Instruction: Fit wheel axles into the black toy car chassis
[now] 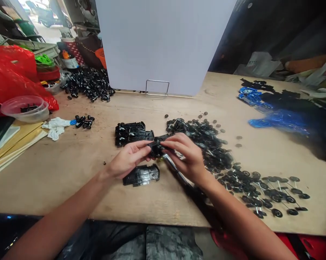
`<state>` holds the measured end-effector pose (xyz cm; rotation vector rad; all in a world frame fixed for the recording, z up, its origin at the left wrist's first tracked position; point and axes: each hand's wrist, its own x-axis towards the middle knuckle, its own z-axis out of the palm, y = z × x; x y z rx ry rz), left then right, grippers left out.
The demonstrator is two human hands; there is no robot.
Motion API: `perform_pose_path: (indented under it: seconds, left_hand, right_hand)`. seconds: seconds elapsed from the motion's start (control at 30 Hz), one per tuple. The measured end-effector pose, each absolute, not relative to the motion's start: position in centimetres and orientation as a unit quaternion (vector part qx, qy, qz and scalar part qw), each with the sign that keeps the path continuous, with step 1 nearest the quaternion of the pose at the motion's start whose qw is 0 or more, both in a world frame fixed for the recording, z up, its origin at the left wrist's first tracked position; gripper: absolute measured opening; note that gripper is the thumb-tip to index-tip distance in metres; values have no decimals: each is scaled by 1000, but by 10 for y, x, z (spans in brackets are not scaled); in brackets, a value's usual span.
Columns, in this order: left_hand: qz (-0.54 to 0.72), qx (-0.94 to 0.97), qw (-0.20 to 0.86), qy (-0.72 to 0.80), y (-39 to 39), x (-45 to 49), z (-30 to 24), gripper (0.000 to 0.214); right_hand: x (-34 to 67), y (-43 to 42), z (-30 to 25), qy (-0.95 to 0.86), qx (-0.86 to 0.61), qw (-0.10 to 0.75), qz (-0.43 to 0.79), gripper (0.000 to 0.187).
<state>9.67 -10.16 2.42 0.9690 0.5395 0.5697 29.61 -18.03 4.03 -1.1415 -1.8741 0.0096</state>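
Both hands meet over the middle of the wooden table (71, 169). My left hand (129, 158) and my right hand (185, 156) pinch a small black plastic toy-car chassis (155, 147) between their fingertips. A thin metal rod (171, 165) shows under my right hand; whether the hand holds it is unclear. Another black chassis (141, 175) lies on the table just below my hands. A stack of finished black chassis (132, 133) sits behind my left hand. A long heap of black wheels on metal axles (233, 166) spreads to the right of my right hand.
A white board (163, 43) on a wire stand rises at the back. More black wheels (88, 83) pile at the back left, near red bags (14, 72) and a clear plastic bowl (26, 108). Blue toy parts (276, 117) lie at the right. A white rag (56, 127) lies left.
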Motion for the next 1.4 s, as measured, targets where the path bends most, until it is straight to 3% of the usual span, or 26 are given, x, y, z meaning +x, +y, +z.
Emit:
perform_pose_path:
  seconds: [0.47, 1.03, 1.4]
  left_hand:
    - [257, 489, 771, 315, -103, 97, 15, 29]
    - [264, 457, 782, 330, -110, 102, 10, 31]
    - [308, 541, 696, 356, -116, 104, 7, 32]
  right_hand:
    - [302, -189, 30, -790, -484, 372, -51, 33]
    - [296, -187, 22, -785, -497, 367, -51, 25]
    - [291, -190, 19, -796, -479, 362, -73, 27]
